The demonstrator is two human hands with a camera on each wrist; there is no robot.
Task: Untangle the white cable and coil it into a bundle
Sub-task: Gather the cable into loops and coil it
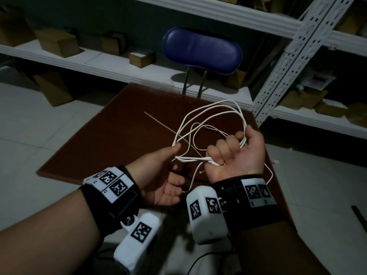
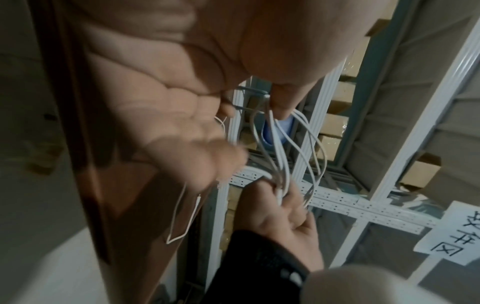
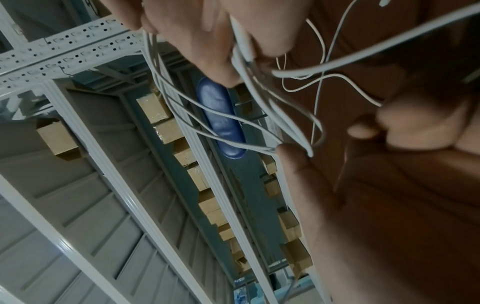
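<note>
The left hand [image 1: 158, 175] is hanging palm-up over the near edge of the table [image 1: 111, 135], its fingers relaxed and spread; the thumb tip is touching strands of the cable [image 1: 210, 114], and whether it is pinching them against a finger is hard to tell from the head view. The left wrist view is showing that thumb pressing several strands, though the fingertips there are blurred. One loose cable end is dangling between the two wrists, its tip too small to make out.

The right hand [image 1: 236, 153] is curling its fingers round a gathered bunch of loops, which are arching up and away above the table. Another strand is trailing behind the right wrist, partly hidden by the strap. The right wrist view is showing a plug-like end tucked under those fingers, a detail the head view is barely giving. Behind the table a chair [image 1: 202, 50] is standing, its seat hidden, before shelves [image 1: 83, 62] with boxes.
</note>
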